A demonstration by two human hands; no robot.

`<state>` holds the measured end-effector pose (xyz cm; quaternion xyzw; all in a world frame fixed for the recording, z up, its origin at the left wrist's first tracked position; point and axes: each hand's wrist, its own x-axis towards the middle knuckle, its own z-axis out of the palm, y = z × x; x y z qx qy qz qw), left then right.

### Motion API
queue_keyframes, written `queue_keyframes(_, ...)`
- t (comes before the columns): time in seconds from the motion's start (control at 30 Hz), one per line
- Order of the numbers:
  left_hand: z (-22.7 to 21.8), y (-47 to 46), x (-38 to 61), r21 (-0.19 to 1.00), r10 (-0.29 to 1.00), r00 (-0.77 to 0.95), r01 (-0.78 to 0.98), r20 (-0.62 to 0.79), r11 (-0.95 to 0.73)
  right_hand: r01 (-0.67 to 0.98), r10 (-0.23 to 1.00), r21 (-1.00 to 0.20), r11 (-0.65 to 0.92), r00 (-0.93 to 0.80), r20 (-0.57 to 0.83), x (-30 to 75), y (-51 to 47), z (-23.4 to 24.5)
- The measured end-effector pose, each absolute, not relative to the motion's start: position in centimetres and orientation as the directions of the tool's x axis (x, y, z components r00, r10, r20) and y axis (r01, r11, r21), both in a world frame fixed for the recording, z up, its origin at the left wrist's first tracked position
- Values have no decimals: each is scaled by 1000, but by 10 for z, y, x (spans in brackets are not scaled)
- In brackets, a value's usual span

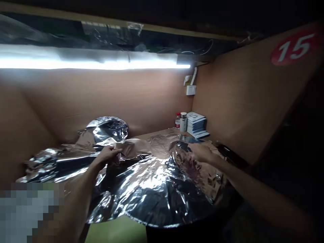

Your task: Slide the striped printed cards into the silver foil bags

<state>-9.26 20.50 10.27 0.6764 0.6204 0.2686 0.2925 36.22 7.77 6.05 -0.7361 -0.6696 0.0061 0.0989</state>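
A large crumpled sheet of aluminium foil [149, 192] spreads across the work surface and hangs over its near edge. My left hand [107, 154] grips a gathered fold of it near the middle. My right hand [202, 153] holds a raised fold on the right, with the fingertips partly hidden behind the foil. A dark watch or band [231, 156] circles my right wrist. At the far left, a domed, crinkled part of the foil [110, 129] stands up.
A cardboard-lined booth surrounds the surface, with a bright tube light [93, 62] above. Two bottles [180, 121] and a stack of booklets [196, 125] stand in the far corner. A red "15" sign [295, 47] marks the right wall.
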Motion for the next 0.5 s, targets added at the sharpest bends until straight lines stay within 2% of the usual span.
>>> queue_keyframes(0.1,120,194,-49,759,906,422,580,30,-295,979,997,-201,-37,51,66,361,32,45)
queue_keyframes(0.13,124,182,-29,729,828,558,544,54,-414,965,996,-262,-33,53,68,364,18,41)
queue_keyframes(0.2,124,149,14,564,639,763,486,100,-668,882,994,-469,-44,87,71,369,-5,36)
queue_keyframes(0.27,114,109,57,396,485,872,422,68,-816,656,985,-750,-90,168,29,373,-16,33)
queue_keyframes(0.33,96,72,93,272,354,935,336,16,-902,291,976,-949,-124,206,-64,373,-15,30)
queue_keyframes(0.4,78,44,119,209,229,973,226,-11,-952,-10,970,-992,-126,207,-125,373,-6,25)
queue_keyframes(0.43,71,34,127,203,171,985,170,-10,-964,-87,965,-989,-120,222,-137,374,1,22)
queue_keyframes(0.5,64,25,132,230,88,996,85,3,-969,-123,946,-987,-101,297,-133,379,13,14)
